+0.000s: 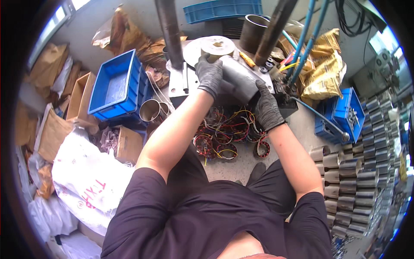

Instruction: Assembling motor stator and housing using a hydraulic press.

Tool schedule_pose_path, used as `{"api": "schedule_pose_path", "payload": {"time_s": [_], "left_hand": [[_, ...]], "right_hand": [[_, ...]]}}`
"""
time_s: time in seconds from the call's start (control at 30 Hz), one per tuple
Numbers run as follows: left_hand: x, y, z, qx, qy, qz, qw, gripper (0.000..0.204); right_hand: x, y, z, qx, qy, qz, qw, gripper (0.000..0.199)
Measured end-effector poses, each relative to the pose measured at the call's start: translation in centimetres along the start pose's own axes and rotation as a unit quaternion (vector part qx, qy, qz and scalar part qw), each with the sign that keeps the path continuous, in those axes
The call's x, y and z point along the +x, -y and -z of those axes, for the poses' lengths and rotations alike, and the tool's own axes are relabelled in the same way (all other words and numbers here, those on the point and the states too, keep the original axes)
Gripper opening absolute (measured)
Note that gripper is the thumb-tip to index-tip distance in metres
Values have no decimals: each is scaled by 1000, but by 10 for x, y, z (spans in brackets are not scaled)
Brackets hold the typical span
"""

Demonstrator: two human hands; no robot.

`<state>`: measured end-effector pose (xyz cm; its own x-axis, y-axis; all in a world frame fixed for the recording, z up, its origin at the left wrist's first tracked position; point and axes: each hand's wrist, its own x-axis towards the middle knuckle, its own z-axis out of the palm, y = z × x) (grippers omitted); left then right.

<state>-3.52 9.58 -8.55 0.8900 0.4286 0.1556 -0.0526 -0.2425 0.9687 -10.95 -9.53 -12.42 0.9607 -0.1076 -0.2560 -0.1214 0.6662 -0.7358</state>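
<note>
Grey metal cylinder (236, 77) lies tilted on the press plate (177, 84), just below the round disc (211, 46). Left hand (210, 74), gloved, fingers clamped on cylinder's upper end. Right hand (266, 108), gloved, wrapped round its lower end. Wound stator coils (224, 136) piled below the cylinder. Blue crate (116, 86) left of it, stacked metal tubes (358, 181) far right.

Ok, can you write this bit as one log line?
left hand: grips grey metal cylinder | right hand: grips cylinder | below: coloured wire coils
</note>
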Motion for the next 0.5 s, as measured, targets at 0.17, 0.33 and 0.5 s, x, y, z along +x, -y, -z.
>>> {"api": "schedule_pose_path", "payload": {"time_s": [0.17,0.33,0.5], "left_hand": [[-21,39,25,-404,171,365,821,56],[-17,53,4,-516,254,365,732,56],[-21,32,2,-495,206,379,754,52]], "right_hand": [[3,-20,-31,-36,28,-2,999,40],[-15,-34,-45,-296,49,233,925,38],[-27,-24,-77,-444,14,360,820,41]]}}
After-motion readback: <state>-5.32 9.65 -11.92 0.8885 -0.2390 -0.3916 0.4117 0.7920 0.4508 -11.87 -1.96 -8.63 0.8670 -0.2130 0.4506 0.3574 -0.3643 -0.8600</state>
